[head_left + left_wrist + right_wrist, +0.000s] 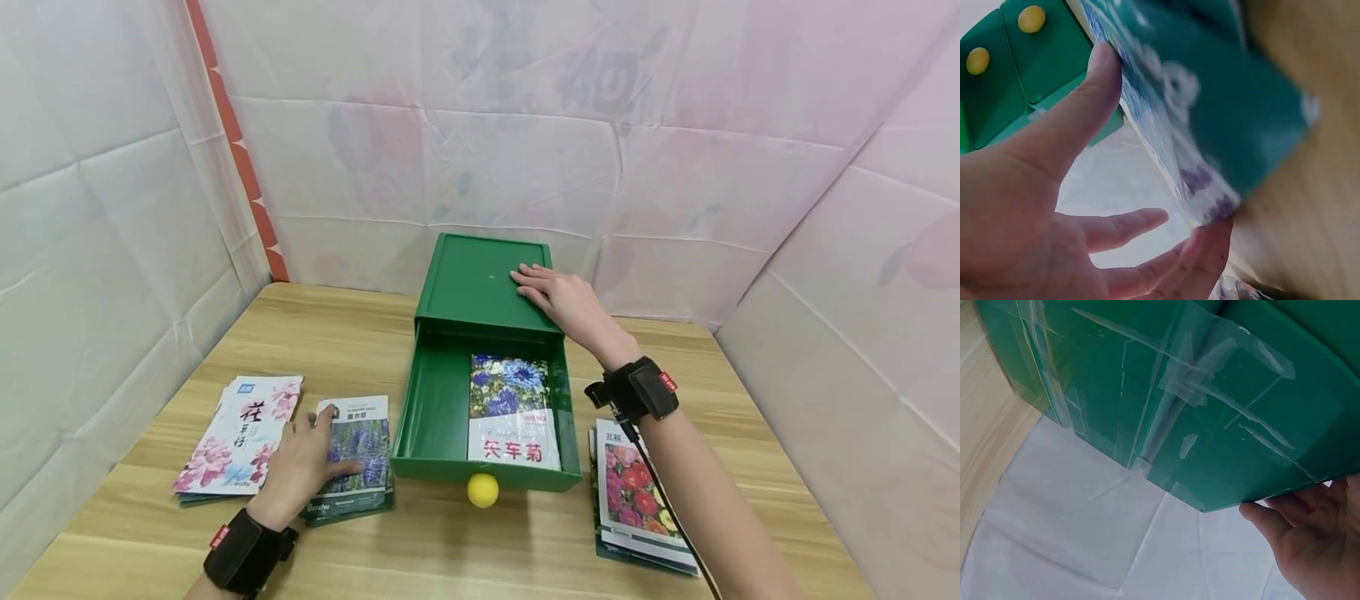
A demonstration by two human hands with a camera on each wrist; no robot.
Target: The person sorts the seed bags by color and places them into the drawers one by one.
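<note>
The left hand (296,467) lies on the purple-flowered seed packet (358,450), which tops a small stack on the wooden surface (480,550) just left of the drawer. Its grip is closing on the packet: in the left wrist view the thumb (1079,119) presses one face of the packet (1210,119) while the fingertips (1210,244) curl up against its lower edge, so the packet is pinched and tilted up off the pile. The packet shows a teal border, white lettering and a photograph of purple flower spikes; in the wrist view it is blurred.

The right hand (558,300) rests flat on the top of the green drawer box (480,279), near its right edge, fingers straight and slightly spread, holding nothing. In the right wrist view the fingers (1285,525) touch the box edge (1210,425), which carries strips of clear tape.

The drawer (427,408) stands pulled out toward the person, with a yellow round knob (483,490) on its front. Inside it, along the right side, lies a blue-flowered packet (512,412) with red characters on a white band. A pink-flowered stack (240,437) sits on the far left, and a red-flowered stack (637,500) lies right of the drawer, just beside the right forearm.
</note>
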